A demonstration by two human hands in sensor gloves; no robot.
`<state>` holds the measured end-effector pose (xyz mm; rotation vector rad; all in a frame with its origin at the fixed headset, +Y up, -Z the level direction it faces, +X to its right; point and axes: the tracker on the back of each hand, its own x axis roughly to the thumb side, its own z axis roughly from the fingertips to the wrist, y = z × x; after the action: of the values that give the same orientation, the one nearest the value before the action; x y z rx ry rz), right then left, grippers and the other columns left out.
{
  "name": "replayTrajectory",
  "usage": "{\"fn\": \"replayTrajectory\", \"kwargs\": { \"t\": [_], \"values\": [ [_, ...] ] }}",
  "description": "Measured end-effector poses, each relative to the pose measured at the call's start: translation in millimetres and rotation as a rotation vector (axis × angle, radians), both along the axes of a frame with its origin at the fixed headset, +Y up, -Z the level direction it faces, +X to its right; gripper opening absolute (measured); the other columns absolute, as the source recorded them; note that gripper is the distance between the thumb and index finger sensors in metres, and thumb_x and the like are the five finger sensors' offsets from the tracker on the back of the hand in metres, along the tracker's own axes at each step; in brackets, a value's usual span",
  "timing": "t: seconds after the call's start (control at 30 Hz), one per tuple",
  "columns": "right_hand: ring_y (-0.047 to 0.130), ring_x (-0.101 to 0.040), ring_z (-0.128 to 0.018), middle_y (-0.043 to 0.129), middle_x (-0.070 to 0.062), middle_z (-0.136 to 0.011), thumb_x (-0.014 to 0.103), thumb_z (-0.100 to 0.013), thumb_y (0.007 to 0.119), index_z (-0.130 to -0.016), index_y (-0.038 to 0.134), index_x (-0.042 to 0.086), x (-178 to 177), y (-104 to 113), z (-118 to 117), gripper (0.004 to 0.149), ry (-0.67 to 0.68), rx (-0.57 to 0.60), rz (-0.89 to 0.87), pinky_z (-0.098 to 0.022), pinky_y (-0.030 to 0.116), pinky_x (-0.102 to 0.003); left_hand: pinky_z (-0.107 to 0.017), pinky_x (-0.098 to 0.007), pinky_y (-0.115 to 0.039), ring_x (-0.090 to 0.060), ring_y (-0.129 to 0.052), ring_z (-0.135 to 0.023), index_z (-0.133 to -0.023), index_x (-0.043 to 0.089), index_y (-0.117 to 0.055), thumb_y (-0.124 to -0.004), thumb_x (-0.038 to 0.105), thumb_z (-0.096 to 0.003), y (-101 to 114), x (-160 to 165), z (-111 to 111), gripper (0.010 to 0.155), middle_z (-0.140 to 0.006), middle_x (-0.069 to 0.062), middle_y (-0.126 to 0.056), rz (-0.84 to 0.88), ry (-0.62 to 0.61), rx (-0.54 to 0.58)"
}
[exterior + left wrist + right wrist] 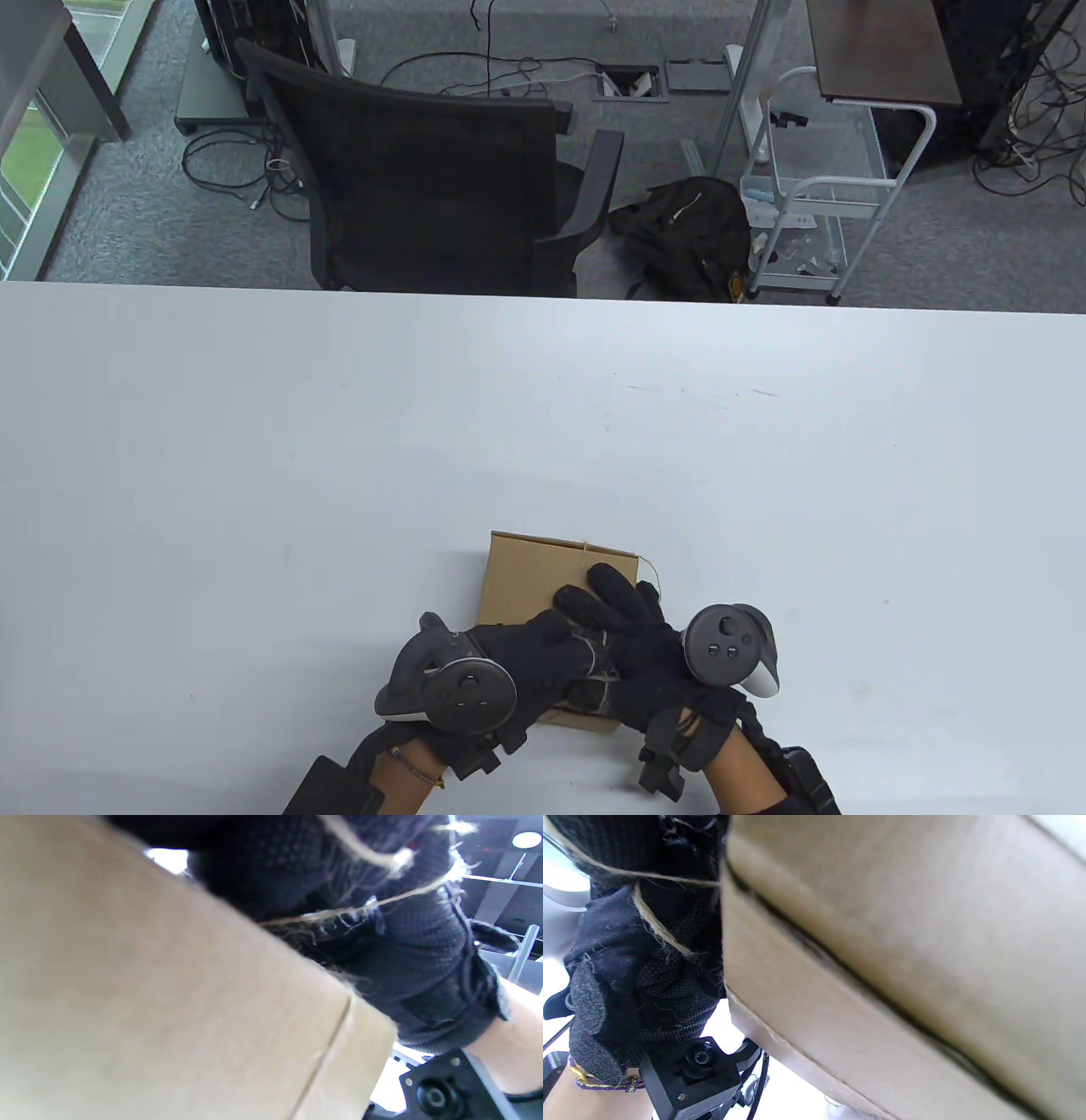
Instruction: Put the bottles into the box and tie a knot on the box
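A brown cardboard box (526,586) stands with its flaps down near the table's front edge; no bottles show. Thin twine (586,553) crosses its lid, and a loose end trails off the right side. Both gloved hands sit on the box's near half, touching each other. My left hand (564,649) curls its fingers around the twine (661,929), which runs over its glove (649,984). My right hand (615,615) overlaps the left with two fingers lying out on the lid, and twine (382,902) is drawn across its glove (403,942). The box wall (169,1005) fills both wrist views.
The white table (254,467) stretches wide to the left, right and behind the box. Past its far edge stand a black office chair (433,178), a black backpack (683,238) on the floor and a white wire cart (814,195).
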<state>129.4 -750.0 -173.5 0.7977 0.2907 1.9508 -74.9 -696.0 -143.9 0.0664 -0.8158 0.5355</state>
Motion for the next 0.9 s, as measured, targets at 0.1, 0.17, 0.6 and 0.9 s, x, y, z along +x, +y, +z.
{"fn": "replayTrajectory", "kwargs": {
  "t": [0.1,0.17,0.6,0.9],
  "values": [
    [0.013,-0.028,-0.107,0.049,-0.005,-0.116,0.067,-0.043,0.073,-0.096,0.078,0.013,0.0,-0.2,0.3,0.076,0.012,-0.008,0.001,-0.061,0.004,-0.074,-0.020,-0.023,-0.090,-0.013,-0.103,-0.031,-0.096,0.033,-0.083,-0.089,0.040,-0.0513,-0.5,0.7,0.4,0.046,-0.078,0.002,-0.089,-0.008,-0.004,0.000],
    [0.013,-0.029,-0.107,0.049,-0.006,-0.116,0.067,-0.043,0.072,-0.097,0.078,0.012,0.2,0.0,0.5,0.077,-0.005,-0.006,-0.009,-0.061,0.005,-0.075,-0.019,-0.024,-0.090,-0.014,-0.103,-0.031,-0.096,0.033,-0.084,-0.088,0.040,-0.0507,0.3,-0.4,1.5,0.046,-0.079,0.002,-0.089,-0.009,0.029,0.026],
    [0.016,-0.031,-0.106,0.051,-0.008,-0.115,0.062,-0.044,0.076,-0.096,0.078,0.008,-1.3,-0.7,6.2,0.075,-0.067,-0.005,-0.024,-0.061,0.006,-0.075,-0.020,-0.021,-0.091,-0.010,-0.103,-0.032,-0.094,0.024,-0.082,-0.085,0.043,-0.0517,0.5,-1.8,5.4,0.046,-0.079,0.004,-0.089,-0.043,0.130,0.136],
    [0.014,-0.031,-0.106,0.049,-0.008,-0.116,0.062,-0.043,0.079,-0.098,0.076,0.014,-1.5,0.3,4.6,0.074,-0.047,-0.002,0.006,-0.061,0.005,-0.075,-0.019,-0.019,-0.090,-0.008,-0.102,-0.030,-0.105,0.028,-0.074,-0.086,0.044,-0.0535,-1.7,-15.2,-1.8,0.054,-0.081,0.004,-0.089,0.118,0.085,0.015]
  ]
}}
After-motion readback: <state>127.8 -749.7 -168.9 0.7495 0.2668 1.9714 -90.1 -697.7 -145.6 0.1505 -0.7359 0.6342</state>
